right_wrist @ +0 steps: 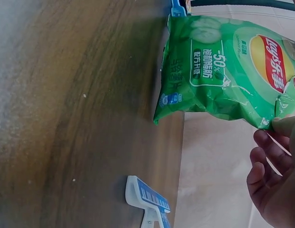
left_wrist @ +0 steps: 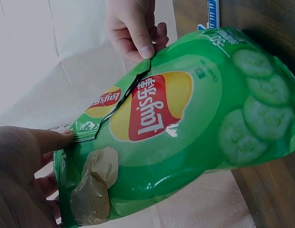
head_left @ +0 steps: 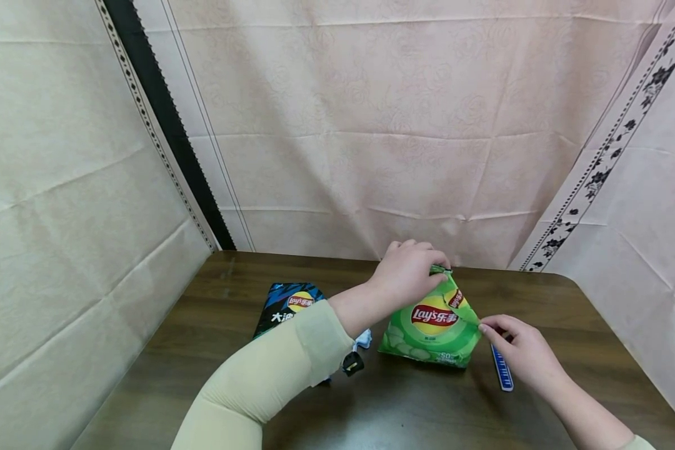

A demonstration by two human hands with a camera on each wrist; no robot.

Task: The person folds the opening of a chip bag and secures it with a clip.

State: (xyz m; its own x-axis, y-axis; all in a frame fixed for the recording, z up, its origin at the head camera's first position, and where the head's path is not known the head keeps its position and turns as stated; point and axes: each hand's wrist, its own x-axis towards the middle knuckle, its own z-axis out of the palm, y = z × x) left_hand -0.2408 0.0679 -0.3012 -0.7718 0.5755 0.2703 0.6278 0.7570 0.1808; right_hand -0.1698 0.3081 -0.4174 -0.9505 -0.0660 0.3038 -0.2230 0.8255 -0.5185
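Green chip bag (head_left: 422,340) was held right of centre over the worktop (head_left: 416,412), its top flap (left_wrist: 104,102) folded slantwise across the printed front; whether its bottom edge touched down could not be told. Left hand (head_left: 407,275): grip closed on one end of the fold, a digit over the flap and fingers behind. Right hand (head_left: 523,353): fingertip grip, thumb and index finger pinching the opposite end, other fingers loosely bent. Step in hand judged to be forming or steadying the fold. Best method, in my judgement: light, even tension between both ends, crease squared to the bottom seam, pressure only along the edge, since the puffed body seemed likely to spring the flap back and hard squeezing might have crushed the contents. Blue-and-white implement (head_left: 502,370) lay on the worktop near the right hand; dark chip bag (head_left: 275,312) lay partly behind the left sleeve (head_left: 281,369).
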